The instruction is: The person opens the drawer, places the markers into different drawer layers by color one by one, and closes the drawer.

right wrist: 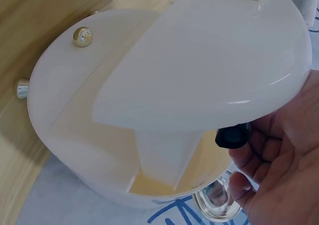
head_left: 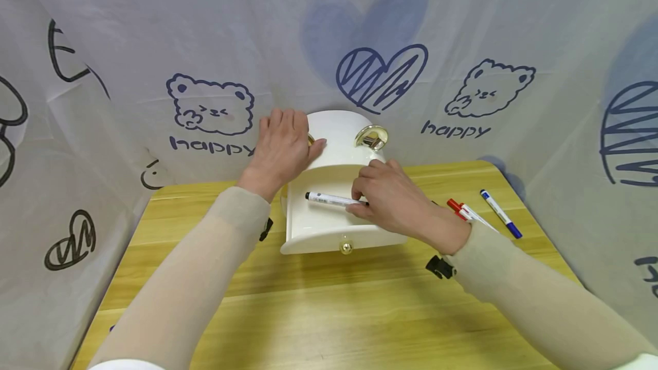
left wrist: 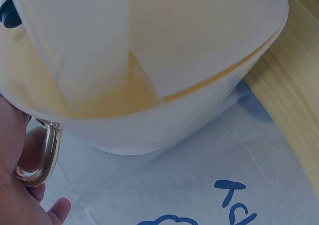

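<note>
Right hand (head_left: 396,198) pinches black-capped whiteboard marker (head_left: 329,199) near one end, over white box's (head_left: 336,133) open front compartment; long axis nearly crosswise, capped end leftward. Left hand (head_left: 283,144) holds gold loop handle (left wrist: 52,153), plain in left wrist view, mostly hidden in head view.

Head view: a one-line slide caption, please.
Right hand pinching a black-ended whiteboard marker at an open white box, left hand holding the box's far side.

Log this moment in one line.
left hand: holds gold handle | right hand: holds black-tipped marker at white container | blue marker: on table
</note>
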Available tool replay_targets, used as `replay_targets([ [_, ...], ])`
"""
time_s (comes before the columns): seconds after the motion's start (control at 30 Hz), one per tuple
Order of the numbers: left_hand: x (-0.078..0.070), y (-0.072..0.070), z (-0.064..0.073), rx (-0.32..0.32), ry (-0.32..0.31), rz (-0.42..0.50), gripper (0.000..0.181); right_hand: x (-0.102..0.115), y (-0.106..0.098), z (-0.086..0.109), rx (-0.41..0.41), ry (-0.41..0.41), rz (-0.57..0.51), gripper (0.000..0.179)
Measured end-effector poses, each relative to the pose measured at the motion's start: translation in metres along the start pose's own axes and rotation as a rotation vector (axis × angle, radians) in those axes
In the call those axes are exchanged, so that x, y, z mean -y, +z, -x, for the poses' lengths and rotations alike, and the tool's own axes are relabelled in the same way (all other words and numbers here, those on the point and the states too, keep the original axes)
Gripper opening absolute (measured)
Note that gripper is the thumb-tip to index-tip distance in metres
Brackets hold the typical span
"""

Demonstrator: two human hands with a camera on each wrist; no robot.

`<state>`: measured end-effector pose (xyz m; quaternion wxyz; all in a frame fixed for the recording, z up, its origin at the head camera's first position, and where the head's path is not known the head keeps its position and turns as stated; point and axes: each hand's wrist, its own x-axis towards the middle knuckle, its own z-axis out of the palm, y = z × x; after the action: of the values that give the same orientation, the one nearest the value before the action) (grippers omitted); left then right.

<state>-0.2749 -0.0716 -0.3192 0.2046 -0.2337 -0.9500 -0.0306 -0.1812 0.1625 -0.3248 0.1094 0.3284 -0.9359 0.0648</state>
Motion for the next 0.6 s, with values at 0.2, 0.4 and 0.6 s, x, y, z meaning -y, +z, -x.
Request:
replay_targets([
  [0.2, 0.0, 0.0005, 0.0004, -0.006, 0.007, -0.008, 0.049, 0.0005, -0.0005, -0.0015, 0.031, 0.014, -0.012, 0.023],
  [0.4, 0.0004, 0.0012, 0.0013, -0.042, 0.019, -0.005, 0.049, 0.0008, -0.0005, -0.0023, 0.034, 0.01, -0.014, 0.023],
  [0.6, 0.0007, 0.0012, 0.0013, -0.049, 0.019, -0.001, 0.049, 0.0009, -0.0005, -0.0026, 0.037, 0.003, -0.008, 0.022],
])
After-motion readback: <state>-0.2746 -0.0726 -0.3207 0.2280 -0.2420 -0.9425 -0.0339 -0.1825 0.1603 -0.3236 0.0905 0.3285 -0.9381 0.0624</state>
